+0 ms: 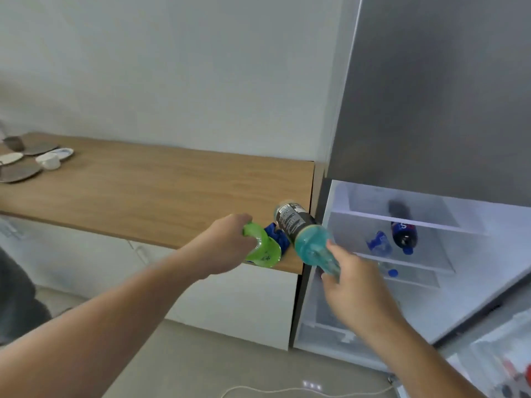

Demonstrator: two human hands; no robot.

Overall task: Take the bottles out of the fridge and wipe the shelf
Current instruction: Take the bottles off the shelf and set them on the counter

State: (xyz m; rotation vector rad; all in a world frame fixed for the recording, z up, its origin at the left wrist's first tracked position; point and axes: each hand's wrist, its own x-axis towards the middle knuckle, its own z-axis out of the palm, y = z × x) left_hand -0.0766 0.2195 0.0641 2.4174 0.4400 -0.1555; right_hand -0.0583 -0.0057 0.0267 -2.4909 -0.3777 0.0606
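Here, at the far left of the long light-wood countertop point(149, 185), a cluster of grey and white plates and a small white cup point(48, 161) sits well apart from the work, so the near right corner is the free landing place; the left hand point(230, 242) is closed round a bright green plastic bottle point(263, 251), carried tilted with its base toward the camera, just above the counter's front edge; a crumpled blue cloth point(277, 235) lies on the counter just beside it and wants keeping clear, since it will likely serve for the shelf; the right hand point(349, 282) grips by its lower body a pale turquoise drink bottle with a dark label point(304, 237), held slanting, its far end over the counter's corner; both should be turned upright before release and set back from the edge, apart from one another; further right, inside the open white fridge point(333, 202), a dark cola bottle with a blue cap point(402, 231) and a clear blue-labelled bottle point(379, 242) lie on the white shelf point(431, 261), with another blue cap point(392, 272) showing below; these remain to fetch before any wiping.
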